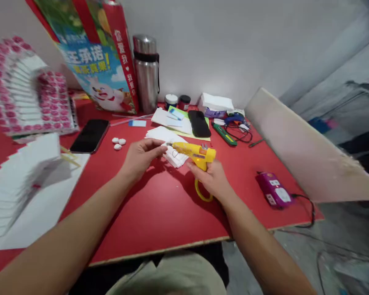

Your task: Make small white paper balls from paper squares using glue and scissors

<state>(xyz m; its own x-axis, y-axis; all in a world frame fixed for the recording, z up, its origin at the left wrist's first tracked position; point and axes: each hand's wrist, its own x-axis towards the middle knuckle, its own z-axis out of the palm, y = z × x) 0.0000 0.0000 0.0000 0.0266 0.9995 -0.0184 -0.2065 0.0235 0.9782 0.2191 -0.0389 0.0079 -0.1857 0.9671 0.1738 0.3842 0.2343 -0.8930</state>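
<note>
My right hand [211,178] grips a yellow glue gun [194,152] by its handle, nozzle pointing left. My left hand [141,156] is pinched right at the nozzle tip, fingers closed on something small I cannot make out. Both hands hover over a stack of white paper pieces [166,139] on the red table [160,213]. Three small white pebble-like pieces [118,142] lie left of the paper.
A black phone [90,135] lies at left, another [199,123] behind the hands. A steel flask [146,73], a printed bag [98,57], pink sticker sheets [27,90], white card stacks [21,180], a purple device [273,190] and tools [230,127] surround them.
</note>
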